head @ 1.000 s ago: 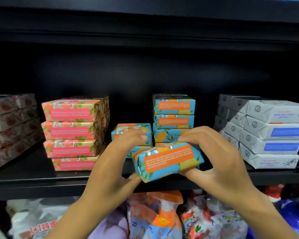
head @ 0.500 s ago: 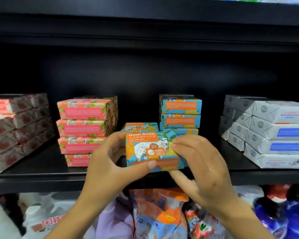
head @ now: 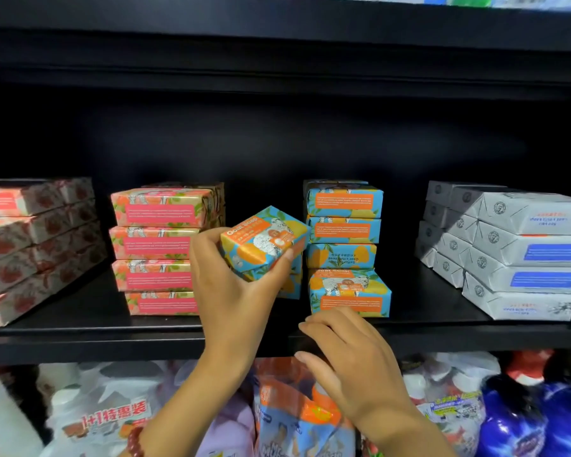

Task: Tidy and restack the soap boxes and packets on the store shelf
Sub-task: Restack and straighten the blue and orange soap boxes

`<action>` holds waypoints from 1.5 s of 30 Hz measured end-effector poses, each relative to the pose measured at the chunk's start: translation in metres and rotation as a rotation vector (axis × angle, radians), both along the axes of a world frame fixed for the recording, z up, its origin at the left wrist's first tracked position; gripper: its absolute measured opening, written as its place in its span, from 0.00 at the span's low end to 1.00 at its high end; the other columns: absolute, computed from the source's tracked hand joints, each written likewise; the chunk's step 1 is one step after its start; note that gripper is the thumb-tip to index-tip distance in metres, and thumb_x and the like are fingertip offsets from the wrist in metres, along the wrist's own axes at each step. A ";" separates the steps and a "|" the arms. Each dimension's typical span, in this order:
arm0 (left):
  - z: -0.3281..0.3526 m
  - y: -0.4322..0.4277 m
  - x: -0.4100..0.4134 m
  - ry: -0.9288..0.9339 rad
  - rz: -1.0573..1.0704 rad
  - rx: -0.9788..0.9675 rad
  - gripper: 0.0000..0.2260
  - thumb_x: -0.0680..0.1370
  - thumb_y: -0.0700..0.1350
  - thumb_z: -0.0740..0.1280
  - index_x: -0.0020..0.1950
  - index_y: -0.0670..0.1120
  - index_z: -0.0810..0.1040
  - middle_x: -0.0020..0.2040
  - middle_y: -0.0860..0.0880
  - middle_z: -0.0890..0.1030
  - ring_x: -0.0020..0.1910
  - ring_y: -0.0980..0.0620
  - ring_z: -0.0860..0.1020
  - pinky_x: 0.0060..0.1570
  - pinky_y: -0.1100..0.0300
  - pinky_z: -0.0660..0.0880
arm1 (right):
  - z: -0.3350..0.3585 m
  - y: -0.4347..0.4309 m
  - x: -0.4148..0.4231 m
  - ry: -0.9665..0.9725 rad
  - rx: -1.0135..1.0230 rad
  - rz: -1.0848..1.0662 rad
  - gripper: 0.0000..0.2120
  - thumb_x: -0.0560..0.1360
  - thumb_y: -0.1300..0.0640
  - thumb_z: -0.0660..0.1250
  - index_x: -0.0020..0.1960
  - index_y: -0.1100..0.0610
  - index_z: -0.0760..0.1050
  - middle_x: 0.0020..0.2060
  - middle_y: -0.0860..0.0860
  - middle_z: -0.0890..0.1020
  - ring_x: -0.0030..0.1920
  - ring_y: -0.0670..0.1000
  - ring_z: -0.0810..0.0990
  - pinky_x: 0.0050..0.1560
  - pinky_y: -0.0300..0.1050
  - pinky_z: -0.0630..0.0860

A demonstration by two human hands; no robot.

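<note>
2 hands at a black store shelf (head: 80, 338): the left hand (head: 234, 291) grips a tilted blue-and-orange paper-wrapped soap box (head: 264, 242); right of it stands a 4-high stack of matching boxes (head: 343, 225), with the right hand (head: 353, 361), fingers loose and empty, just below.

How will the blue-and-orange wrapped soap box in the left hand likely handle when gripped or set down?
Probably stiff: the blue-and-orange paper-wrapped soap box shows crisp edges in the left hand. Likely light, since one hand holds it tilted. Flat faces suggest no rolling; the matching stack stands four high.
</note>
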State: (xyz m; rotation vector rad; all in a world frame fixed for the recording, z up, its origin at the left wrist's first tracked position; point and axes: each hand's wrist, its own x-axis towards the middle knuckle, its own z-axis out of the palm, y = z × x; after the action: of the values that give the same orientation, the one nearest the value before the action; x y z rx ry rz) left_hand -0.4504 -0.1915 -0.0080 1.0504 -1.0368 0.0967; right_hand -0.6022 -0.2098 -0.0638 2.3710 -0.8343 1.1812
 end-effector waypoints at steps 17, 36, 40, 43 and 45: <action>0.026 -0.008 0.002 -0.394 0.331 0.270 0.30 0.67 0.66 0.65 0.57 0.43 0.71 0.51 0.47 0.74 0.51 0.49 0.73 0.45 0.56 0.71 | -0.003 -0.001 0.001 0.008 0.000 -0.003 0.16 0.61 0.53 0.78 0.47 0.55 0.81 0.41 0.47 0.81 0.41 0.49 0.80 0.42 0.39 0.78; 0.039 -0.009 0.016 -0.909 0.402 0.389 0.17 0.67 0.34 0.74 0.56 0.37 0.80 0.53 0.40 0.82 0.54 0.39 0.78 0.48 0.48 0.77 | -0.005 -0.003 -0.003 0.021 -0.004 0.023 0.18 0.61 0.52 0.79 0.49 0.55 0.81 0.42 0.46 0.81 0.44 0.46 0.76 0.44 0.38 0.76; 0.035 -0.008 0.018 -0.886 0.382 0.370 0.19 0.67 0.33 0.73 0.58 0.36 0.79 0.55 0.39 0.80 0.56 0.38 0.78 0.49 0.47 0.77 | -0.004 -0.002 -0.003 0.025 0.022 0.040 0.18 0.61 0.53 0.79 0.49 0.55 0.81 0.43 0.46 0.81 0.44 0.47 0.78 0.44 0.38 0.77; 0.023 -0.004 0.020 -0.875 0.369 0.217 0.14 0.70 0.35 0.67 0.55 0.34 0.79 0.56 0.36 0.80 0.56 0.37 0.78 0.49 0.48 0.77 | -0.003 -0.002 -0.005 0.013 0.039 0.057 0.14 0.66 0.52 0.74 0.50 0.55 0.81 0.44 0.46 0.81 0.45 0.47 0.78 0.44 0.39 0.77; 0.004 0.001 0.024 -0.901 0.321 0.073 0.09 0.73 0.33 0.64 0.50 0.35 0.81 0.52 0.38 0.81 0.53 0.39 0.78 0.50 0.52 0.75 | 0.001 -0.001 -0.009 -0.099 0.087 0.120 0.13 0.71 0.50 0.66 0.51 0.56 0.81 0.46 0.46 0.80 0.48 0.46 0.77 0.47 0.40 0.75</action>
State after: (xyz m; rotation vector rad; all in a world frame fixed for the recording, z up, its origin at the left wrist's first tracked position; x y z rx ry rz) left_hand -0.4261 -0.1905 -0.0035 1.2600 -1.6657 0.8596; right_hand -0.6113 -0.2103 -0.0630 2.4807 -0.7989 1.3447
